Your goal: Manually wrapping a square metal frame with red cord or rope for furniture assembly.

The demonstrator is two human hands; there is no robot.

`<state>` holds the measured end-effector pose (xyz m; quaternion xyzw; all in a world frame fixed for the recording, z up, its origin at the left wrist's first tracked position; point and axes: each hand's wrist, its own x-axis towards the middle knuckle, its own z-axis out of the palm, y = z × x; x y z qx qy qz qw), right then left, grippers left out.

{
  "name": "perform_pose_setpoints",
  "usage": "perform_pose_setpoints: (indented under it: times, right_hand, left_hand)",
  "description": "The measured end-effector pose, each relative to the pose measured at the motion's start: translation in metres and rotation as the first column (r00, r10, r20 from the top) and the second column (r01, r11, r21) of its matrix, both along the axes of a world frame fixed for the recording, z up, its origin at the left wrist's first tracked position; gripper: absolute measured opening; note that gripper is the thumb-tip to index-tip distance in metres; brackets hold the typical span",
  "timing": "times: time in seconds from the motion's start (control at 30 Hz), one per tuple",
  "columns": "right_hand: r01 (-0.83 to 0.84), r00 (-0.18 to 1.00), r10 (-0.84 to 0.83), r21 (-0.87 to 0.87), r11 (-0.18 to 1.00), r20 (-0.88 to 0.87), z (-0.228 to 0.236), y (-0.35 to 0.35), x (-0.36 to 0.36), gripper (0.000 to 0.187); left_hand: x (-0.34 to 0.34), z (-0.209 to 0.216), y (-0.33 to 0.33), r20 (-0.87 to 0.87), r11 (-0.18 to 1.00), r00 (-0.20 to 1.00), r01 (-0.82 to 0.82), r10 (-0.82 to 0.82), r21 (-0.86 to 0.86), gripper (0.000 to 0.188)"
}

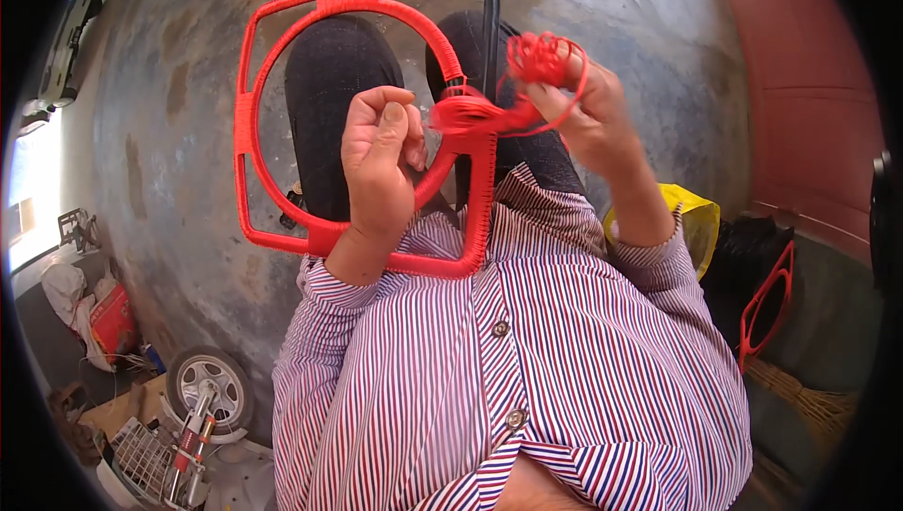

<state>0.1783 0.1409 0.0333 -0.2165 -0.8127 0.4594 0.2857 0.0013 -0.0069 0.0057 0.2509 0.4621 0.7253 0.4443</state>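
Brightly lit; overexposed at the left-hand opening [36, 196]; curved and black-vignetted toward the rim; motion-blurred at red cord strands [466, 114].

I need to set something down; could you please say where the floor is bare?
The floor is bare left of the red frame on the lap, above the wheel, and between the right hand and red wall. It's crowded around the wheel at lower left and the yellow bag at lower right.

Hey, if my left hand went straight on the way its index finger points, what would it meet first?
Your left hand would probably meet the red strands just to its right; they are blurred, so the depth between them is unclear.
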Motion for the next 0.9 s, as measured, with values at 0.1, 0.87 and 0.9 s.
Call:
perform_pose_setpoints:
  times: [0.1, 0.87, 0.9]
  right_hand:
    - [-0.088, 0.911, 0.081, -0.002, 0.996, 0.404, 0.016, 0.022, 0.043, 0.024]
    - [0.073, 0.993, 0.019, -0.709, 0.701, 0.120, -0.037, -0.021, 0.037, 0.015]
    - [-0.033, 0.971, 0.178, -0.653, 0.756, 0.157, -0.039, -0.024, 0.032, 0.014]
  left_hand:
    - [-0.001, 0.002, 0.002, 0.085, 0.992, 0.996, -0.018, 0.028, -0.125, 0.022]
    - [-0.002, 0.000, 0.017, 0.386, 0.892, 0.856, 0.425, -0.343, -0.150, 0.034]
    - [-0.001, 0.000, 0.016, 0.402, 0.896, 0.857, 0.412, -0.322, -0.162, 0.034]
